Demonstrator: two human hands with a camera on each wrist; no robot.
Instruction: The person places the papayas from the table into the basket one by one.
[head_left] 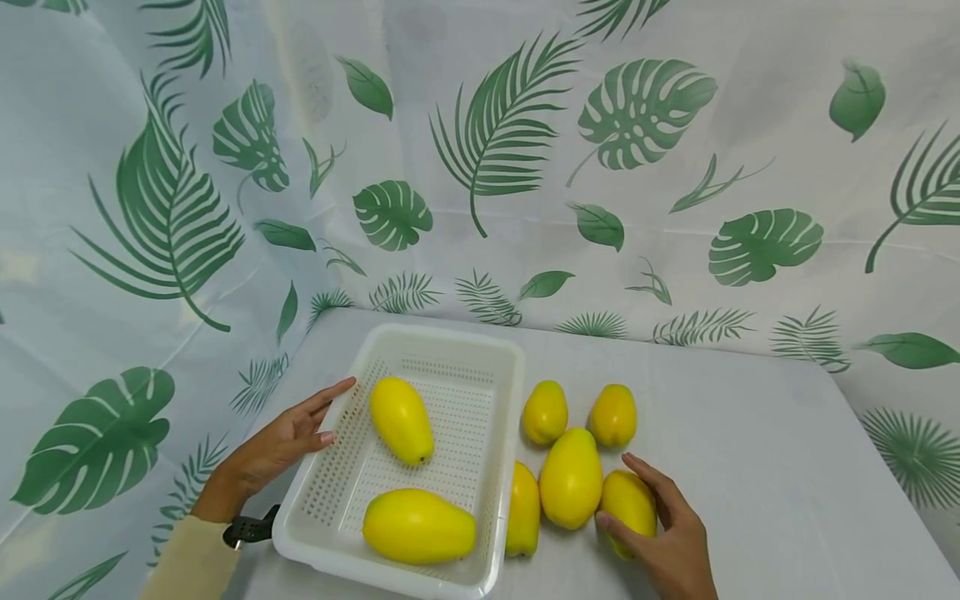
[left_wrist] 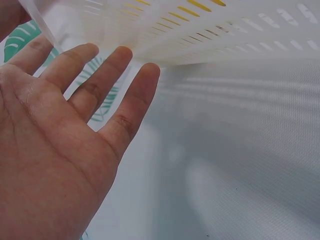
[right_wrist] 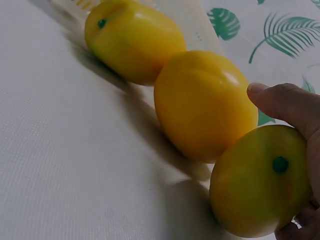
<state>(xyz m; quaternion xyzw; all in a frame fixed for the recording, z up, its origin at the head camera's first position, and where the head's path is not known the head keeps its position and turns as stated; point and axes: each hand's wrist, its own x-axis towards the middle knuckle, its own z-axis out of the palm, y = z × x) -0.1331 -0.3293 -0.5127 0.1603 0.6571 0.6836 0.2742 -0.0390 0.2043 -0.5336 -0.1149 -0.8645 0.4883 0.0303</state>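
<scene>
A white perforated plastic basket (head_left: 429, 337) holds two yellow papayas: one papaya (head_left: 401, 419) lies near its middle, another papaya (head_left: 418, 527) across its near end. My left hand (head_left: 288, 437) rests at the basket's left rim; in the left wrist view its fingers (left_wrist: 140, 92) are extended and spread beneath the slotted wall. On the right, my right hand (head_left: 671, 533) grips a papaya (head_left: 626, 502), with the thumb on its left and the index finger along its far right side. The right wrist view shows this papaya (right_wrist: 260, 185) against the palm; the other fingers are mostly hidden.
Beside the basket's right wall lie more papayas: a large papaya (head_left: 572, 479), one papaya (head_left: 522, 510) partly hidden by the rim, and two smaller ones behind, a papaya (head_left: 546, 412) and a papaya (head_left: 613, 415). A leaf-patterned cloth (head_left: 525, 242) rises behind the white table (head_left: 780, 467).
</scene>
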